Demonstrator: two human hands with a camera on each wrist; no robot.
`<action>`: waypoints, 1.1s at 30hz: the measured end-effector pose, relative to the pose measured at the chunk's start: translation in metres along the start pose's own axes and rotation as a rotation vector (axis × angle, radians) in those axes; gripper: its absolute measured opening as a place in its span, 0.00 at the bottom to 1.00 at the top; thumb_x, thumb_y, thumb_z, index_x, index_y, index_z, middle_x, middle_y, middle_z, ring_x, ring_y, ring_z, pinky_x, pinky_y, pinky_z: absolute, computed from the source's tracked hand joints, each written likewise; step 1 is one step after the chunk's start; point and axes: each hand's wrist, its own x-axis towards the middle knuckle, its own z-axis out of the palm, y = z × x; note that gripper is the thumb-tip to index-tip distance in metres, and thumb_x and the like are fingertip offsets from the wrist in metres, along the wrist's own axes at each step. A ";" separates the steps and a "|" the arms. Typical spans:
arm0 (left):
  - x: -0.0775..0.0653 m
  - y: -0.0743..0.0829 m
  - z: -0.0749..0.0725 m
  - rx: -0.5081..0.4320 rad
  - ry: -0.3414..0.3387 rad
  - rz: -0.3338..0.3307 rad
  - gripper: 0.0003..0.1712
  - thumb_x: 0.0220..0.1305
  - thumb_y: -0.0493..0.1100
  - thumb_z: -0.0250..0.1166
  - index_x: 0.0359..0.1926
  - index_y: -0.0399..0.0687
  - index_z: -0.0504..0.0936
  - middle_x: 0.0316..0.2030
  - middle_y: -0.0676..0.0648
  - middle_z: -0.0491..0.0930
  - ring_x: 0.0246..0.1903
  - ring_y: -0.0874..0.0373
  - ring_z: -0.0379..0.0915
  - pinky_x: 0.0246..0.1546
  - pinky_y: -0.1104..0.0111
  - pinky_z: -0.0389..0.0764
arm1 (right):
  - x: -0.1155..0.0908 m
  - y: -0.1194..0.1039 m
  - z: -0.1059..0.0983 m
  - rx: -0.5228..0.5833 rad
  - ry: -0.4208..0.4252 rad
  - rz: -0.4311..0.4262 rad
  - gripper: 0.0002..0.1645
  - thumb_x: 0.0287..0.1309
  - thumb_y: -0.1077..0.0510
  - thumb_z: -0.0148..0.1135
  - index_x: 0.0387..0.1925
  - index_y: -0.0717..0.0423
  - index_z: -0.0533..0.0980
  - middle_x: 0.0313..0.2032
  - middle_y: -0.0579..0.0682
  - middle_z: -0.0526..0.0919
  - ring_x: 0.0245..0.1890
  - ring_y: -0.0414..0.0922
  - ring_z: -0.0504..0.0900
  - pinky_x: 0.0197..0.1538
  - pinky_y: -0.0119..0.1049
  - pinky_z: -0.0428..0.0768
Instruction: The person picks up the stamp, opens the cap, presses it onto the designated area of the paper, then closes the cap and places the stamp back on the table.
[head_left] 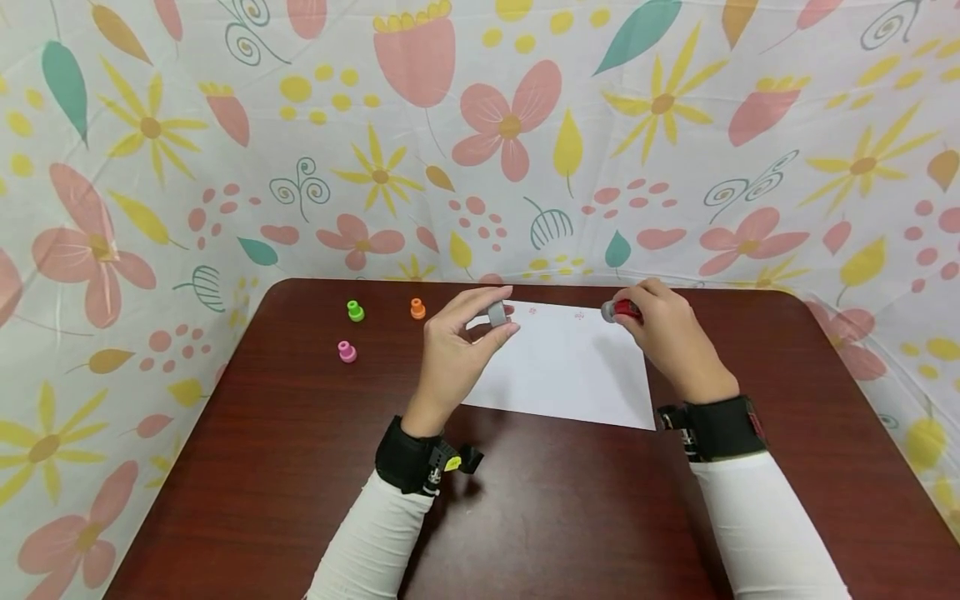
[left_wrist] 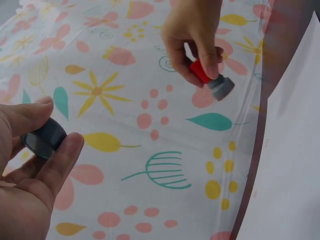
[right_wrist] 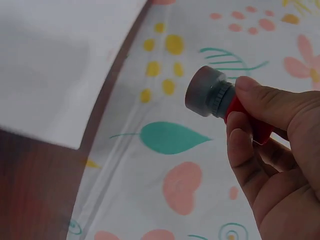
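In the head view my left hand [head_left: 454, 350] pinches a small grey cap [head_left: 497, 313] above the left part of a white sheet of paper [head_left: 562, 375]. The left wrist view shows the cap's hollow round opening, between thumb and fingers. My right hand [head_left: 675, 337] grips a stamp by its red handle [head_left: 626, 309], over the paper's far right corner. The stamp's round grey head [right_wrist: 204, 91] points left, away from the fingers. Two small reddish marks [head_left: 579, 316] are printed near the paper's far edge.
Three small stamps stand at the left of the brown table [head_left: 570, 517]: a green one [head_left: 356, 311], an orange one [head_left: 417, 308] and a pink one [head_left: 347, 352]. A floral curtain [head_left: 480, 217] hangs behind the table's far edge and along its sides.
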 end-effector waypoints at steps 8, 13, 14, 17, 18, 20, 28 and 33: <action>0.001 -0.002 -0.003 -0.037 0.001 0.018 0.24 0.59 0.30 0.75 0.58 0.38 0.85 0.59 0.38 0.81 0.49 0.32 0.82 0.47 0.60 0.89 | 0.013 0.025 0.006 -0.031 -0.165 0.029 0.11 0.59 0.66 0.73 0.43 0.66 0.82 0.37 0.60 0.78 0.34 0.56 0.80 0.38 0.50 0.83; 0.001 -0.002 -0.005 -0.018 0.002 0.029 0.24 0.60 0.30 0.75 0.59 0.38 0.85 0.59 0.36 0.80 0.49 0.34 0.83 0.47 0.62 0.89 | 0.020 0.033 0.010 -0.042 -0.305 0.094 0.12 0.61 0.65 0.72 0.45 0.66 0.81 0.38 0.62 0.78 0.37 0.55 0.78 0.40 0.49 0.81; 0.001 -0.002 -0.005 -0.012 0.003 0.027 0.24 0.60 0.30 0.75 0.59 0.38 0.85 0.60 0.37 0.81 0.49 0.36 0.83 0.46 0.63 0.89 | 0.022 0.034 0.011 -0.048 -0.331 0.106 0.13 0.62 0.65 0.72 0.46 0.67 0.81 0.39 0.63 0.79 0.38 0.56 0.78 0.42 0.50 0.82; 0.001 -0.002 -0.006 -0.001 0.002 0.016 0.24 0.60 0.31 0.75 0.59 0.39 0.85 0.60 0.41 0.81 0.50 0.38 0.83 0.47 0.65 0.89 | 0.029 0.037 0.014 -0.067 -0.391 0.138 0.15 0.62 0.65 0.71 0.48 0.70 0.81 0.42 0.65 0.81 0.42 0.59 0.80 0.47 0.54 0.83; 0.000 -0.002 -0.006 0.001 0.001 0.013 0.24 0.60 0.31 0.75 0.59 0.39 0.85 0.60 0.42 0.81 0.50 0.39 0.83 0.47 0.65 0.89 | 0.031 0.037 0.015 -0.071 -0.407 0.143 0.15 0.62 0.65 0.71 0.48 0.70 0.81 0.42 0.65 0.81 0.43 0.59 0.80 0.48 0.55 0.83; 0.000 -0.002 -0.006 0.000 0.000 0.008 0.25 0.60 0.30 0.75 0.59 0.39 0.85 0.60 0.44 0.81 0.50 0.38 0.83 0.47 0.65 0.89 | 0.034 0.040 0.018 -0.070 -0.429 0.152 0.15 0.62 0.65 0.72 0.47 0.70 0.82 0.42 0.65 0.82 0.44 0.59 0.80 0.48 0.54 0.83; 0.001 -0.001 -0.007 0.014 -0.007 0.006 0.24 0.61 0.32 0.75 0.59 0.41 0.85 0.60 0.41 0.81 0.50 0.43 0.84 0.47 0.65 0.89 | 0.043 0.050 0.028 -0.076 -0.512 0.171 0.13 0.62 0.64 0.72 0.45 0.69 0.83 0.41 0.64 0.83 0.43 0.57 0.80 0.46 0.52 0.83; 0.001 -0.003 -0.008 0.040 -0.011 0.004 0.24 0.61 0.33 0.75 0.59 0.40 0.85 0.59 0.43 0.82 0.50 0.49 0.84 0.47 0.65 0.89 | 0.045 0.053 0.033 -0.089 -0.529 0.166 0.11 0.61 0.65 0.72 0.44 0.69 0.83 0.40 0.63 0.84 0.42 0.56 0.79 0.46 0.52 0.83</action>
